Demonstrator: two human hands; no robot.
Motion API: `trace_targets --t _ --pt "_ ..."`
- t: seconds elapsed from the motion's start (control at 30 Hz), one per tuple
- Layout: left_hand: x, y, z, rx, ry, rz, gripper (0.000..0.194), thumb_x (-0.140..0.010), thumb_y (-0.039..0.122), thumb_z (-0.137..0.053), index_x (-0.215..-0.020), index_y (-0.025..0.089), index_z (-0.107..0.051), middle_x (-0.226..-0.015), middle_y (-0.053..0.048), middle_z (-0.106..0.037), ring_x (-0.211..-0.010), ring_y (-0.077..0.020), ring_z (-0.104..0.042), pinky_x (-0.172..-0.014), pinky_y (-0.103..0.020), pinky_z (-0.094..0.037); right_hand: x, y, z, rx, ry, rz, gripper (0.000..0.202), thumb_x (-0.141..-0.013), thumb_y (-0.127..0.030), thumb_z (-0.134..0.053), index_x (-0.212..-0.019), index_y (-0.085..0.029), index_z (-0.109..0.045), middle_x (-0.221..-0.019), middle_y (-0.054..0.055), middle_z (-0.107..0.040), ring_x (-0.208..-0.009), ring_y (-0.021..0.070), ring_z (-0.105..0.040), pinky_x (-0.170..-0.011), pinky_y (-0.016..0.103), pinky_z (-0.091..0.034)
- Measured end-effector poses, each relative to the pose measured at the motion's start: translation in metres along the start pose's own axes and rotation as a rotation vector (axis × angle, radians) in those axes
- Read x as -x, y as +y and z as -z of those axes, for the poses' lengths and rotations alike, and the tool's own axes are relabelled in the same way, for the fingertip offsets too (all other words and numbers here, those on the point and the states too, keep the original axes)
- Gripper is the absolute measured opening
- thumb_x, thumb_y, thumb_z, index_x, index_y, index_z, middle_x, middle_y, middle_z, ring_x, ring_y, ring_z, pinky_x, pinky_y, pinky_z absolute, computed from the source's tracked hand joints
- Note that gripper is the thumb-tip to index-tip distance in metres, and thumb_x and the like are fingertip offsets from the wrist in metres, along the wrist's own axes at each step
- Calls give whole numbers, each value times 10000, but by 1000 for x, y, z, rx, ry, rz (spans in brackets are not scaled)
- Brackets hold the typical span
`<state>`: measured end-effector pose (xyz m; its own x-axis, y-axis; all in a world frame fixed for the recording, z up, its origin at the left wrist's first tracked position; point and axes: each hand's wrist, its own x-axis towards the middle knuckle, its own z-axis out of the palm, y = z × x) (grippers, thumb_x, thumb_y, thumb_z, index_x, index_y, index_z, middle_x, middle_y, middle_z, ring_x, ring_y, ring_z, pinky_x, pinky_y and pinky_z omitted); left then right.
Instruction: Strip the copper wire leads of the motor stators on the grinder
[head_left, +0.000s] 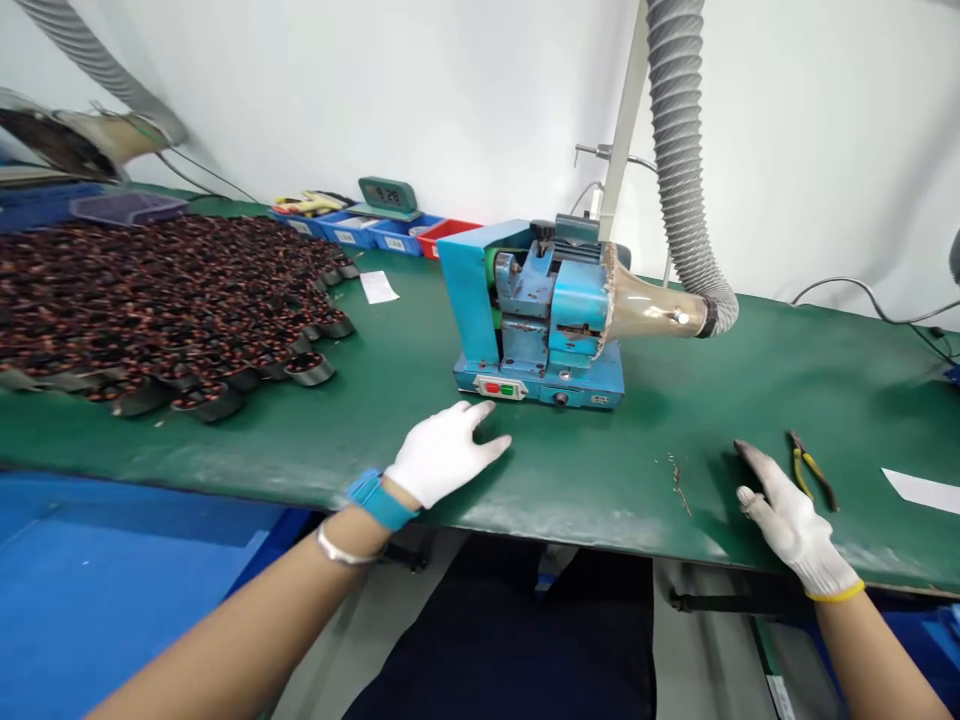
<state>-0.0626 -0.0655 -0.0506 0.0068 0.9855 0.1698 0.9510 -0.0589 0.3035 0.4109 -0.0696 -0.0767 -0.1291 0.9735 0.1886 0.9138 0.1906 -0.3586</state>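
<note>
My left hand, in a white glove with a blue band at the wrist, is over the front of the green table. Its thumb and fingers are apart, with nothing in them. Just beyond it stands a blue bench machine, whose red and green push-button switch is close to my fingertips. My right hand, gloved in white with a yellow cuff edge, hovers or rests low over the table at the right, thumb and fingers apart and empty. Beside it lie yellow-handled pliers. Thin wire scraps lie to its left.
Many metal rings with copper-coloured windings crowd the table's left. Behind are blue bins, a red bin and a digital clock. A grey hose joins the machine's funnel. A blue container stands lower left.
</note>
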Motion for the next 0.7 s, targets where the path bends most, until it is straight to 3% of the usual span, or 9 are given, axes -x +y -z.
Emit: trace_targets --t 0.1,0.27,0.47,0.63,0.7 --pt "-22 -14 -7 -31 -140 -42 729 -796 653 -436 -1339 175 -527 -1082 -118 -676 -982 -305 -636 -815 -380 -498 0 9 -3 -34 29 -35 630 -860 -490 -421 -1433 -244 -336 -1427 100 -453 -1323 294 -422 -1102 487 -362" --pt "-31 -11 -7 -70 -222 -1 814 -763 719 -412 -1381 192 -472 -1006 -125 -696 -929 -315 -658 -745 -362 -497 3 7 -3 4 10 -108 585 -877 -524 -393 -1422 -317 -340 -1431 62 -456 -1298 283 -452 -1067 450 -412" --pt "-48 -14 0 -32 -318 7 831 -714 767 -428 -1317 202 -511 -1038 -131 -688 -900 -322 -660 -714 -356 -492 3 6 -3 69 12 -91 576 -863 -494 -411 -1406 -314 -353 -1410 70 -476 -1302 278 -448 -1090 413 -390" --pt "-34 -15 7 130 -400 -19 649 -691 672 -560 -1129 193 -593 -837 -52 -667 -701 -227 -633 -617 -307 -469 4 5 -4 59 34 -55 570 -861 -509 -403 -1398 -321 -362 -1399 69 -485 -1288 271 -460 -1072 423 -403" --pt "-22 -19 7 201 -319 -19 580 -692 627 -589 -1069 188 -613 -814 -32 -653 -699 -206 -624 -645 -308 -488 4 3 -4 57 33 -74 568 -852 -512 -408 -1386 -319 -381 -1392 68 -494 -1276 272 -472 -1060 425 -414"
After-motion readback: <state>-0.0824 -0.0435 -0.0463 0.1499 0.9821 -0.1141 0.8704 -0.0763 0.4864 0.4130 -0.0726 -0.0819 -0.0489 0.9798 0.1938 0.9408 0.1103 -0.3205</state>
